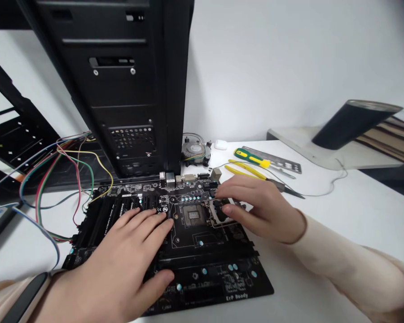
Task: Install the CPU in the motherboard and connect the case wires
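Observation:
A black motherboard (202, 251) lies flat on the white table. My left hand (128, 255) rests on its left part, palm down with the fingers stretched out. At the raised metal frame of the CPU socket (194, 215) is my right hand (261, 208). Its thumb and fingers close around the socket's load plate (218, 215), which carries a black plastic cover (222, 211). The fingers partly hide the plate's far edge. Beside the plate, the square socket lies uncovered. Colored wires (77, 179) plug into the board's left edge.
A black computer case (131, 103) stands close behind the board. Further right lie a CPU fan (195, 151), a white earbud case (221, 144), a green-yellow screwdriver (252, 158), yellow-handled pliers (245, 170) and a metal I/O plate (279, 162). A monitor stand (309, 146) is at the back right.

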Tool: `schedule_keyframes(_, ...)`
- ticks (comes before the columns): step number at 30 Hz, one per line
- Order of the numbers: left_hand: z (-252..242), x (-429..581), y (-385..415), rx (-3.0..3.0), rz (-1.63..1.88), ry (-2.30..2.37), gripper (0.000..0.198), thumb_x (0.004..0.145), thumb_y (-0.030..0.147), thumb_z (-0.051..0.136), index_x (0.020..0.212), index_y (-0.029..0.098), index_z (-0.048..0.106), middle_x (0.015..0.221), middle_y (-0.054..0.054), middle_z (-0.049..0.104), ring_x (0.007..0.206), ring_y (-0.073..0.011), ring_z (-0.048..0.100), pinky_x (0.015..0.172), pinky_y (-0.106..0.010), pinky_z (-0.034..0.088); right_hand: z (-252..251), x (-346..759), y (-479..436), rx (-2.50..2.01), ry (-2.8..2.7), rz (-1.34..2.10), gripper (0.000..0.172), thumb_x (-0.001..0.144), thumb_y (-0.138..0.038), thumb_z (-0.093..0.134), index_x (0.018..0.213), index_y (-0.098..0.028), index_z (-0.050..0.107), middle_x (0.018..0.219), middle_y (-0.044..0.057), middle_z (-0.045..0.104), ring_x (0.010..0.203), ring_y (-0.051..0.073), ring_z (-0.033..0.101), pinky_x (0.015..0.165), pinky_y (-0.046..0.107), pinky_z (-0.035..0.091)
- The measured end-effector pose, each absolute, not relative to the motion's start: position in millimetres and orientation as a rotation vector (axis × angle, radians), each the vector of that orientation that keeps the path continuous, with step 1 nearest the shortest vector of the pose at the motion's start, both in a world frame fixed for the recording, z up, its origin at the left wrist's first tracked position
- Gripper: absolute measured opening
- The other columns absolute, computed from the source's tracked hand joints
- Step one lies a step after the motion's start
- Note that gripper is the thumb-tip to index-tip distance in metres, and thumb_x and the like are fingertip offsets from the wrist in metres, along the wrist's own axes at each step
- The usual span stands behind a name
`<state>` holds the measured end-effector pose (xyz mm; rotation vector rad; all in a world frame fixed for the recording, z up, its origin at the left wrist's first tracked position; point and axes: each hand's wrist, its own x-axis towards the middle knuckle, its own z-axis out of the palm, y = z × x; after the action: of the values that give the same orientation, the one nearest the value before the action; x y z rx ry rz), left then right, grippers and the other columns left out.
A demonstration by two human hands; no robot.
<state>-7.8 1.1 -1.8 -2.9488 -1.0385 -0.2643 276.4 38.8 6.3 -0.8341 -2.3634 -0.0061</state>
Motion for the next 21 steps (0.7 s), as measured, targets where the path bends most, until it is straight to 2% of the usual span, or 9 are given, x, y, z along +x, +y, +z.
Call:
schedule_keyframes(6, -1.4, -8.0, 0.6, -2.925, -0.236, -1.023, 0.053, 0.081, 0.03, 0.055, 0.131, 0.013, 0.051, 0.13, -0.014, 0.06, 0.115, -0.0344, 0.057, 0.094, -0.056, 0.046, 4.8, 281.3, 39.7, -0.964, -2.366, -0.167, 0.029, 0.093, -0.036, 0.047, 0.086, -0.015, 0.065, 0.074, 0.008, 0.067, 0.066, 0.018, 0.062, 0.058, 0.03, 0.048)
schedule_keyframes(13, -3.6, -9.1, 1.1, -2.923, -0.236, -1.042, 0.054, 0.082, 0.031, 0.054, 0.133, 0.013, 0.05, 0.133, -0.014, 0.059, 0.118, -0.0344, 0.056, 0.094, -0.055, 0.048, 7.8, 278.7, 36.5, -0.975, -2.274, -0.045, 0.022, 0.093, -0.028, 0.047, 0.082, -0.019, 0.064, 0.069, 0.003, 0.067, 0.06, 0.013, 0.06, 0.055, 0.024, 0.047)
schedule_keyframes(21, -2.3, -8.6, 1.3, -2.936, -0.249, -1.03, 0.053, 0.082, 0.031, 0.055, 0.132, 0.013, 0.051, 0.132, -0.014, 0.059, 0.117, -0.0334, 0.057, 0.093, -0.053, 0.051, 8.1, 276.5, 35.7, -0.903, -2.198, 0.027, 0.022, 0.094, -0.023, 0.045, 0.082, -0.02, 0.064, 0.076, 0.003, 0.071, 0.07, 0.015, 0.066, 0.062, 0.026, 0.052)
